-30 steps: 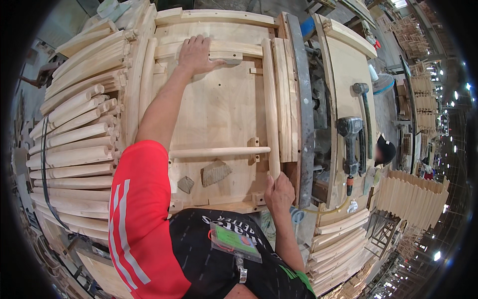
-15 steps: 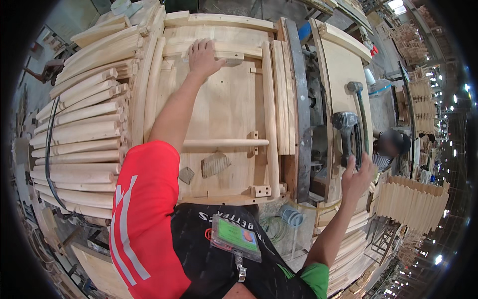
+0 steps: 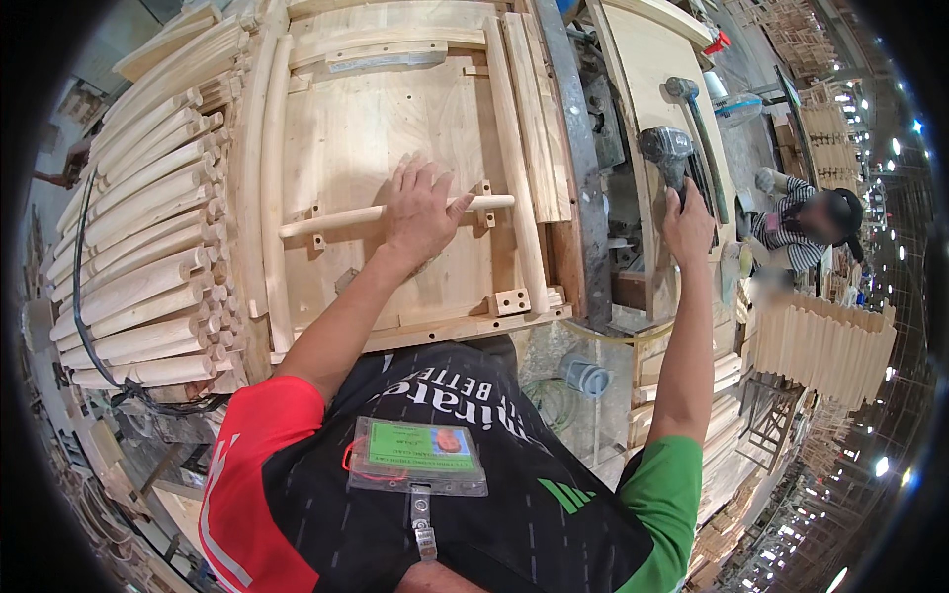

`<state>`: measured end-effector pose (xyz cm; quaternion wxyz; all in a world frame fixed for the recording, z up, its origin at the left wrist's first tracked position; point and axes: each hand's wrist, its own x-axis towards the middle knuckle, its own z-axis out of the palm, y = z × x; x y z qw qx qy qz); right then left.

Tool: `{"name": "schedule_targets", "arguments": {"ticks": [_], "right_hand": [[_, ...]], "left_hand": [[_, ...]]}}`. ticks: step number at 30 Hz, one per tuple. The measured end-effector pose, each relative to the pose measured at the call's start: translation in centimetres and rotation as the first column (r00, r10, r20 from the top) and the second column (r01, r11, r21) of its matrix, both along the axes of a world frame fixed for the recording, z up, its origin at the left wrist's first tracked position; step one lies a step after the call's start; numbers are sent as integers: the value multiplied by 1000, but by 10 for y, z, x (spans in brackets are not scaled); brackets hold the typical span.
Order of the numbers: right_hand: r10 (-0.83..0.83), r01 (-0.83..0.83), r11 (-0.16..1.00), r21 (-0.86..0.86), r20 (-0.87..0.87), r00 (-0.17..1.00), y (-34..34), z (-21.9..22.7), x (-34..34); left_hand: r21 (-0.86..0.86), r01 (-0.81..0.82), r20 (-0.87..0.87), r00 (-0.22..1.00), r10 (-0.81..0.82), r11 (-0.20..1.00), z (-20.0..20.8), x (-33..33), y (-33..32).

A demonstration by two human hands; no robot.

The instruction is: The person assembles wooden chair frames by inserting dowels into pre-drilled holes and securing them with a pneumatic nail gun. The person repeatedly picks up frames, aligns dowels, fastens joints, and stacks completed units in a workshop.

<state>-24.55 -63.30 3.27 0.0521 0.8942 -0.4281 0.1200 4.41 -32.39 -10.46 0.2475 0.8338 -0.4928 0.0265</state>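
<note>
My left hand (image 3: 423, 212) lies over a round wooden rung (image 3: 341, 219), its fingers stretched out and the thumb spread to the right. The rung spans a pale wooden frame between a left post (image 3: 275, 188) and a right post (image 3: 516, 163). A curved crosspiece (image 3: 395, 44) joins the posts at the far end. The frame rests on a wooden board (image 3: 395, 119) fitted with small drilled blocks (image 3: 510, 301). On the side table at right, my right hand (image 3: 689, 225) is closed round the handle of a black-headed mallet (image 3: 665, 145).
A hammer (image 3: 682, 89) with a green handle lies beyond the mallet. Strapped, stacked wooden legs (image 3: 143, 287) line the left side. A metal beam (image 3: 573, 138) runs between board and side table (image 3: 647, 44). A bucket (image 3: 583, 376) stands below; a person (image 3: 806, 222) is at right.
My left hand has come nearer, from the far crosspiece to the rung. My right hand has moved from beside the mallet onto its handle. My view has shifted, and the rung's position looks changed.
</note>
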Motion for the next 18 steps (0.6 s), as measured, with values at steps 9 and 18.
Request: {"name": "schedule_targets", "arguments": {"ticks": [9, 18], "right_hand": [[47, -48, 999, -6, -34, 998, -5, 4, 6], [101, -66, 960, 271, -117, 988, 24, 49, 22]], "left_hand": [[41, -40, -88, 995, 43, 998, -3, 3, -7], [-186, -95, -616, 787, -41, 978, 33, -9, 18]]}}
